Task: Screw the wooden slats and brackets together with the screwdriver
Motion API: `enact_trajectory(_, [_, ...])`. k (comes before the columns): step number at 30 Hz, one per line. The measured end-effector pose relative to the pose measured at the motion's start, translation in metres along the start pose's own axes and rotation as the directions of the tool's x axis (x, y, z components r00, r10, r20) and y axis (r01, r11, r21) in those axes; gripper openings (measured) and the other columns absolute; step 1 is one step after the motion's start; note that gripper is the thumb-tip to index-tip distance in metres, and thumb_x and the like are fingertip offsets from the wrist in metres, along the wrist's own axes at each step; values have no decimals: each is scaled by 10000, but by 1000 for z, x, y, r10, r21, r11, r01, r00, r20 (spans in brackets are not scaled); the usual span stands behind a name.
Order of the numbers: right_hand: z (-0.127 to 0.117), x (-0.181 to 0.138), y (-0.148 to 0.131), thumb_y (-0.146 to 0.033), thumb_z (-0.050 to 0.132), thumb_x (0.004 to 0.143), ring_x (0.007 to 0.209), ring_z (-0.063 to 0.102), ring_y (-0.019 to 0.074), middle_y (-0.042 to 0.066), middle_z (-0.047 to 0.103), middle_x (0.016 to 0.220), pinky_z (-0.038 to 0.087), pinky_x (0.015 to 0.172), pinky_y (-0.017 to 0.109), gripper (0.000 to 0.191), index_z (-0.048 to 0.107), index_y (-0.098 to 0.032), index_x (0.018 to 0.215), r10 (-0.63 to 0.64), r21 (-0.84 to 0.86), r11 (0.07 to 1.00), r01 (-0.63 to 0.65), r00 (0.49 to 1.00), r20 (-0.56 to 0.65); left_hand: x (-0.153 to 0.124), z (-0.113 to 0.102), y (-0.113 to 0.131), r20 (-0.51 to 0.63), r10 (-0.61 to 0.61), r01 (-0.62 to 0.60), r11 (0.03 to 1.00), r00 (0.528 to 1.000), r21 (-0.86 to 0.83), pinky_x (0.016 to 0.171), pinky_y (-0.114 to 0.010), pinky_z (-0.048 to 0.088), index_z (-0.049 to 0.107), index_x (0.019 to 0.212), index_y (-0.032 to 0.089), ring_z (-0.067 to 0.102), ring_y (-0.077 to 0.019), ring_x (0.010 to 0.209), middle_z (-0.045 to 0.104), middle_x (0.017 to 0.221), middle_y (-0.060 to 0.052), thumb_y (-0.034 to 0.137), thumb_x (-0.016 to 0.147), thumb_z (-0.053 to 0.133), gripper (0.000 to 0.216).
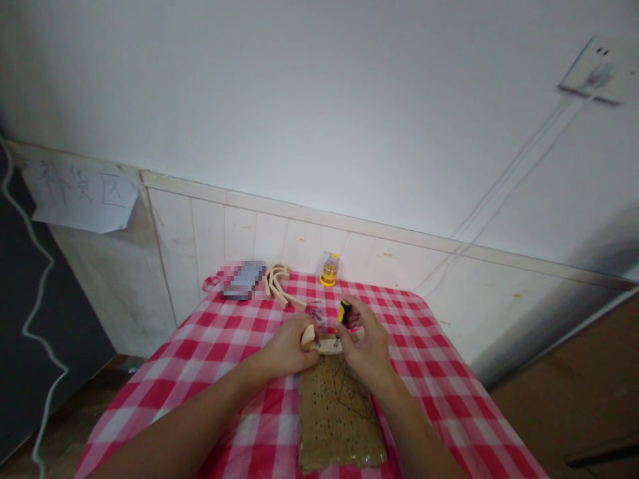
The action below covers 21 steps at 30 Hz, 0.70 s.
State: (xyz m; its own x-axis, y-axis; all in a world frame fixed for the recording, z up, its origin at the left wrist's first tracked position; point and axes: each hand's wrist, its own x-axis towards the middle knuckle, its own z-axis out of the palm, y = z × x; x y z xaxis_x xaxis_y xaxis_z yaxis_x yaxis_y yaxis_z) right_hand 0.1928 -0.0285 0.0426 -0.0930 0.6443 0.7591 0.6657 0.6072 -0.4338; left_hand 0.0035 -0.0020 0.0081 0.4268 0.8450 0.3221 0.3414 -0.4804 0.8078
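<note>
My left hand (290, 347) is closed around a pale curved wooden piece (308, 334) at the far end of a brown board (339, 416). In my right hand (367, 339) is a black and yellow screwdriver (344, 311), its tip pointing down. Between the hands lies a short light wooden bar (327, 345). Two screws stand in that bar, one near each hand, and the screwdriver's tip is at the right-hand screw (336, 342). My fingers partly hide the ends of the wooden pieces.
Beyond my hands, several small screws (315, 313) lie on the red checked tablecloth (414, 332). Curved wooden strips (277, 285), a pixelated phone-like object (243, 279) and a yellow-capped clear container (329, 270) stand near the wall. White cables run down from a wall socket (596, 72).
</note>
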Motion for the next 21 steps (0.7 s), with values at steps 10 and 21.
enact_trajectory(10, [-2,-1,-2,-192,625,889,765,699,196,61,726,1041,626,736,356,439,564,-266,1317,-20,-27,999,20,1000,6,1,-1,2,4,18,-18,1000,1000,-9,618,-251,357,542,749,189,505,-151,692,565,766,12,98,583,597,197])
enact_trajectory(21, [-2,-1,-3,-205,617,902,806,736,214,66,760,1029,647,770,377,425,582,-256,1323,43,20,999,-43,999,8,1,0,1,-2,0,0,1000,1000,-14,624,-251,366,522,734,193,516,-157,703,555,747,16,89,580,599,201])
